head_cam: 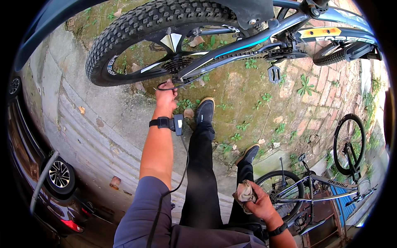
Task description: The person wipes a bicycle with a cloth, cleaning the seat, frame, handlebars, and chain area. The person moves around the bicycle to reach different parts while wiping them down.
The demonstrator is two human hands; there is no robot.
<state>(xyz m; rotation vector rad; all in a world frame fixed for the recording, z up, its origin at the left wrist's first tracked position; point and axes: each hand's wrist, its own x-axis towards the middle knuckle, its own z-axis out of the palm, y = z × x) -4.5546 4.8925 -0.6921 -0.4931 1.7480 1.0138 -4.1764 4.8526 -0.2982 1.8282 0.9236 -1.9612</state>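
My left hand (166, 94) is at the rear axle and derailleur area of a dark mountain bike, just below the rear cassette (176, 65). A black cable loop crosses its fingers; whether they grip the cable or a derailleur part cannot be told. The knobby rear tyre (107, 40) stands above the hand, and the chainstay (214, 63) runs off to the right. My right hand (260, 203) holds a crumpled, stained beige cloth (245, 196) in front of my thigh, away from the bike. The wrists wear black straps, the left one with a small box and a cable.
A bike pedal (274, 74) sticks out at upper right. A second, grey bicycle (332, 183) stands at lower right. A dark car (40, 173) is at far left, near a grey metal tube (43, 183). Weeds (305, 86) grow on mossy brick paving.
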